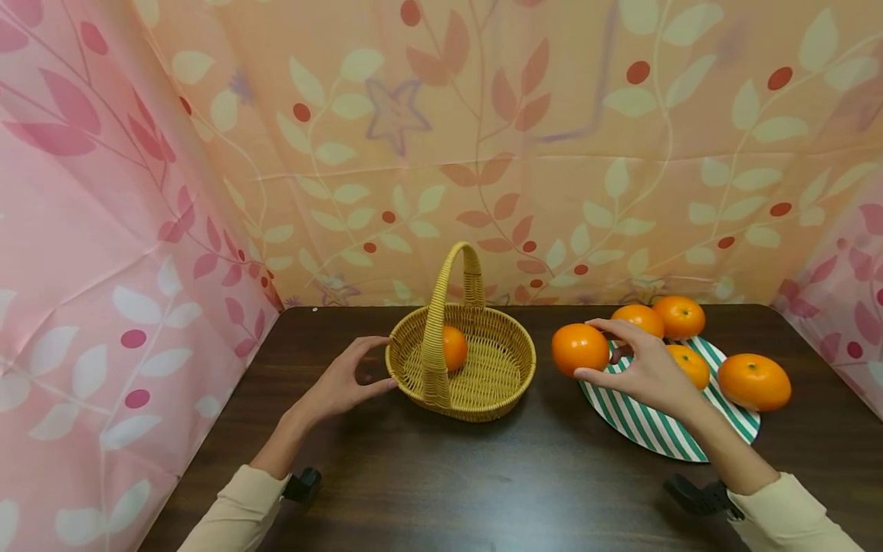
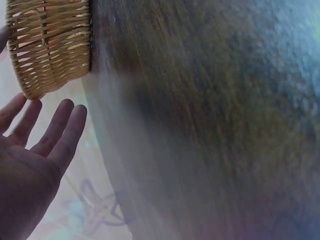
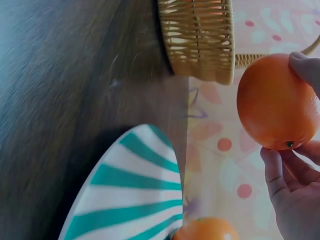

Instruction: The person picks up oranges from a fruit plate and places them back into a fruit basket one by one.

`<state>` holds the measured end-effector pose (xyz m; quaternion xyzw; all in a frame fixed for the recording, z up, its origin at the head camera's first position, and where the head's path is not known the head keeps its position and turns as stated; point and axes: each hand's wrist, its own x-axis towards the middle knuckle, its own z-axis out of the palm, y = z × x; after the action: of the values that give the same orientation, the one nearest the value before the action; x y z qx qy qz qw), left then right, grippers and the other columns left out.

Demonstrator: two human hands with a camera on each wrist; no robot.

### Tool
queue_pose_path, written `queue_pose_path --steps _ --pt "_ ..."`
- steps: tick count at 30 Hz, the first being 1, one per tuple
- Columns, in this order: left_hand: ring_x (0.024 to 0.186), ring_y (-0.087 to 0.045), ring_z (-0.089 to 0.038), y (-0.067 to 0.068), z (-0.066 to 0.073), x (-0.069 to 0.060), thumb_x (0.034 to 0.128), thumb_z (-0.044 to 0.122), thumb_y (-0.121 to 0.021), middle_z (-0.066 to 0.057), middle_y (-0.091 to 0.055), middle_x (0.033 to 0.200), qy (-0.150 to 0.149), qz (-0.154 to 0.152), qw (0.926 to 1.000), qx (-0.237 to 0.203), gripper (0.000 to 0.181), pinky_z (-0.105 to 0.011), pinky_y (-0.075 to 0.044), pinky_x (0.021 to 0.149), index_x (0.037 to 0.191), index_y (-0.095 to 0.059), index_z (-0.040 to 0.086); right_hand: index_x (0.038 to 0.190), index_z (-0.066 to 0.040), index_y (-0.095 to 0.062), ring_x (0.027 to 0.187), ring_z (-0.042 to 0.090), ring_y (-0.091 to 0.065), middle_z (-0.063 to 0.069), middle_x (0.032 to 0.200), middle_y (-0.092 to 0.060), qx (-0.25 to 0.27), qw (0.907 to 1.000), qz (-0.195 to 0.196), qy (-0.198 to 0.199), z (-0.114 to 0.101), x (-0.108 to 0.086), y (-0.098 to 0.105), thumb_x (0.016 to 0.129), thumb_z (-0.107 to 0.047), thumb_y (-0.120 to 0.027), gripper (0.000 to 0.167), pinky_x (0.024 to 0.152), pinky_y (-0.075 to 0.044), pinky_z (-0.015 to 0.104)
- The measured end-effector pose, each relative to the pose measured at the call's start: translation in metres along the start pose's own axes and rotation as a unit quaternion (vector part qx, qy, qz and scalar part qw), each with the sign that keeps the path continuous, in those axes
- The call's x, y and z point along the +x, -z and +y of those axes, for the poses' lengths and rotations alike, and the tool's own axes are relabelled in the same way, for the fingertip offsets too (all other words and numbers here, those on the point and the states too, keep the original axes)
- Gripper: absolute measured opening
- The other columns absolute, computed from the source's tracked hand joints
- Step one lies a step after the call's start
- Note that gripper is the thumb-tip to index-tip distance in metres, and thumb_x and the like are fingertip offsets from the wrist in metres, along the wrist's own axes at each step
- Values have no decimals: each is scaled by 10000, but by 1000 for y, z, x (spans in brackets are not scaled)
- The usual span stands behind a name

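Note:
A yellow wicker basket with an upright handle stands on the table, one orange fruit inside it. At its left rim, the left hand touches the wicker with thumb and fingertips spread; the left wrist view shows those fingers near the basket's side. The right hand pinches an orange fruit between thumb and fingers, held up at the left edge of a green-and-white striped plate. In the right wrist view the held fruit appears beside the basket.
Several other orange fruits lie on the plate, one of them at its right side and another at the back. The dark table ends at a floral curtain behind, with pink floral cloth on the left.

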<state>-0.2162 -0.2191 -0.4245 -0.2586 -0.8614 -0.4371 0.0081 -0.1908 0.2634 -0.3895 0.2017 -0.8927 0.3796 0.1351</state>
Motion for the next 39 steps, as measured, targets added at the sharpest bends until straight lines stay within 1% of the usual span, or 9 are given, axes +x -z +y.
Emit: queue_pose_path --steps 7,11,16,20,23,27,31,35,39 --pt "1182 -578 -440 0 -3 0 883 242 -835 -150 -458 1446 120 -2 9999 -49 718 -517 -556 874 1478 -474 68 1359 -106 -620 824 202 -600 55 1269 -622 446 9987 -150 173 -7 16 -11 798 -258 -907 648 703 -540 279" --pt "1179 -579 -435 0 -5 0 880 237 -838 -136 -465 1448 166 24 9998 -55 715 -508 -559 872 1477 -480 77 1348 -112 -627 837 183 -601 33 1253 -625 629 9974 -177 314 -9 25 -21 791 -238 -913 639 719 -535 260" --pt "1174 -578 -439 -1 -6 0 879 234 -839 -136 -470 1449 135 21 9999 -44 718 -516 -559 866 1478 -478 74 1344 -128 -624 773 196 -603 1 1196 -625 852 9951 -314 380 -13 32 -33 776 -240 -923 652 678 -534 335" --pt "1173 -574 -457 0 -5 0 879 227 -839 -143 -470 1450 102 20 9999 -64 719 -524 -559 864 1478 -476 66 1334 -106 -629 796 189 -613 22 1205 -627 1046 9920 -411 570 -19 38 -44 767 -216 -929 651 691 -559 354" --pt "1181 -566 -472 0 -4 0 880 224 -838 -141 -464 1454 121 12 9999 -100 721 -530 -556 866 1482 -474 66 1326 -96 -635 866 182 -616 27 1219 -628 1036 9905 -509 743 -24 42 -53 758 -226 -936 655 724 -569 349" --pt "1188 -565 -467 0 -3 0 881 237 -837 -131 -459 1459 147 5 9999 -76 725 -518 -560 863 1487 -474 73 1322 -98 -642 943 180 -604 15 1227 -630 875 9896 -668 931 -32 47 -63 737 -278 -947 684 772 -562 440" --pt "1185 -569 -459 -1 -3 0 883 239 -835 -137 -459 1459 122 -3 9999 -55 723 -520 -560 862 1485 -473 69 1300 -86 -654 982 178 -593 20 1225 -632 768 9878 -740 1132 -35 50 -71 721 -294 -952 683 798 -551 459" --pt "1180 -574 -459 -1 -4 0 884 235 -834 -142 -463 1453 81 -9 10000 -42 718 -526 -559 861 1483 -475 68 1274 -68 -658 895 171 -576 9 1148 -628 717 9853 -798 1329 -34 52 -78 718 -284 -954 665 702 -549 388" --pt "1182 -567 -476 0 -5 0 885 234 -834 -136 -463 1454 54 -8 10000 -61 715 -540 -555 863 1482 -477 71 1266 -59 -659 880 170 -583 5 1105 -626 578 9829 -839 1533 -34 53 -82 720 -309 -949 667 709 -562 406"
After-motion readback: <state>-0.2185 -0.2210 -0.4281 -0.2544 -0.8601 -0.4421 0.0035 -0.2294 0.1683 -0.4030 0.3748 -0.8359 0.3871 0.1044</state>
